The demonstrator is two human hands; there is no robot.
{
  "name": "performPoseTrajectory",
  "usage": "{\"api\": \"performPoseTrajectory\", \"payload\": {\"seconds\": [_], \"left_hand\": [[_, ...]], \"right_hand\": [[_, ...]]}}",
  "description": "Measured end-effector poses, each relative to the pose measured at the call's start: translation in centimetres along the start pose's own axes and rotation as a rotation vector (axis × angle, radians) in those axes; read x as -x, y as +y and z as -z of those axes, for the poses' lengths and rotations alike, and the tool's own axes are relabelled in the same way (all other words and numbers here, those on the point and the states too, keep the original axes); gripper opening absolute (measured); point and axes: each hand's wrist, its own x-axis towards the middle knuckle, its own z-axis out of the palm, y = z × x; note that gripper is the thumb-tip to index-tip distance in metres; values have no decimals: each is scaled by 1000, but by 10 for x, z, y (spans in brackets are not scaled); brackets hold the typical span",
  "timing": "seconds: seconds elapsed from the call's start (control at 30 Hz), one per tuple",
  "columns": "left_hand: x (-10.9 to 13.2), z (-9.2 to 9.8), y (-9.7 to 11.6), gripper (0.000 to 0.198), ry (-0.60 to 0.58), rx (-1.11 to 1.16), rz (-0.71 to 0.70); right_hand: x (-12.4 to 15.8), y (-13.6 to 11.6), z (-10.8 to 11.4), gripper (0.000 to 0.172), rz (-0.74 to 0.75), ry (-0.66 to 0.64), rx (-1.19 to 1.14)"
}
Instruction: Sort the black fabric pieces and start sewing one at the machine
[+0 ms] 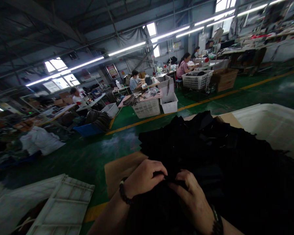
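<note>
A large heap of black fabric pieces (pixel 235 160) spreads in front of me and to the right. At its near left side, my left hand (pixel 147 174) is closed, thumb and forefinger pinching an edge of black fabric. Close beside it, my right hand (pixel 192 194) also pinches black fabric between thumb and fingers. The two pinches are almost touching. Dark cloth hides where one piece ends and another begins. Brown cardboard (pixel 122 169) shows under the heap, left of my left hand.
A white plastic bin (pixel 279 125) stands at the right behind the heap; another white crate (pixel 66 202) is at lower left. Across the green floor (pixel 88 163) with yellow lines, several people sit at sewing machines, among white baskets (pixel 197 80), a cardboard box (pixel 224 79) and a blue tub (pixel 84 130).
</note>
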Motion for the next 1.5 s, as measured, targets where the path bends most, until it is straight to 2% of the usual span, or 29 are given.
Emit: {"api": "performPoseTrajectory", "payload": {"seconds": [0.07, 0.17, 0.3, 0.7, 0.83, 0.97, 1.0, 1.03, 1.07, 1.13, 1.2, 1.37, 1.5], "left_hand": [[7, -3, 6, 11, -24, -1, -3], [12, -7, 6, 9, 0, 9, -21], [12, -8, 3, 11, 33, 14, -73], [10, -8, 2, 18, 24, 82, -89], [13, 0, 0, 35, -29, 190, -97], [14, 0, 0, 86, -120, 113, -53], [13, -2, 1, 95, -129, 67, -52], [12, -4, 1, 96, -121, 21, -52], [12, -5, 3, 87, -93, -20, -53], [11, -7, 5, 53, -11, -55, -51], [11, -4, 7, 31, 39, -8, -66], [15, 7, 16, 26, -17, 169, -119], [11, 9, 21, 18, 14, 196, -112]], "right_hand": [[0, 0, -1, 23, 3, 10, 13], [1, 2, -2, 22, 38, 4, 44], [1, 5, -1, 28, 97, -92, 24], [-1, 3, 1, 27, 67, -122, -75], [-5, 2, 3, 27, 37, -122, -96], [-10, 8, 9, 30, 8, -95, -67], [-12, 9, 11, 31, 2, -84, -55], [-15, 10, 14, 31, -1, -74, -42], [-18, 10, 16, 31, 0, -66, -31], [-25, 7, 22, 29, 23, -49, -4], [-31, 2, 26, 26, 71, -32, 32], [-32, -14, 31, 31, 223, 0, 125], [-32, -20, 38, 30, 237, 36, 225]]}}
